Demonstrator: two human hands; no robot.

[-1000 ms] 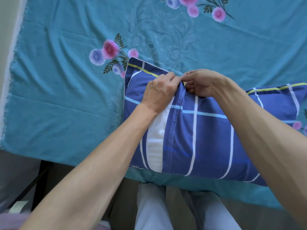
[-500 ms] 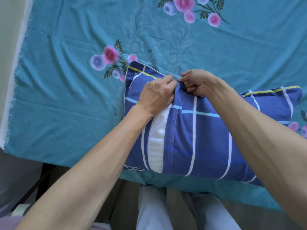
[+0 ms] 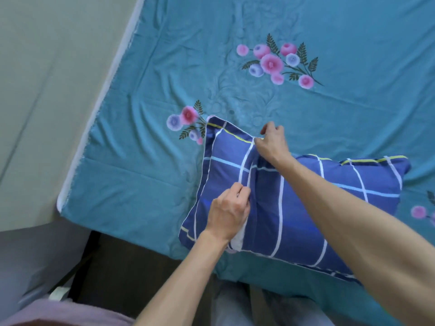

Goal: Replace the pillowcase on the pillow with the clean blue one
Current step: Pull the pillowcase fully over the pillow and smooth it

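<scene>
A pillow sits inside a blue pillowcase (image 3: 294,208) crossed with white and light-blue lines, and only a thin strip of the white pillow (image 3: 238,240) shows at the overlapping back opening. The person's left hand (image 3: 229,211) pinches the flap edge near the middle of that opening, while the right hand (image 3: 271,143) pinches the same edge at the far seam. It lies near the front edge of a bed with a teal floral bedsheet (image 3: 146,161); a pale wall (image 3: 47,90) stands to the left.
</scene>
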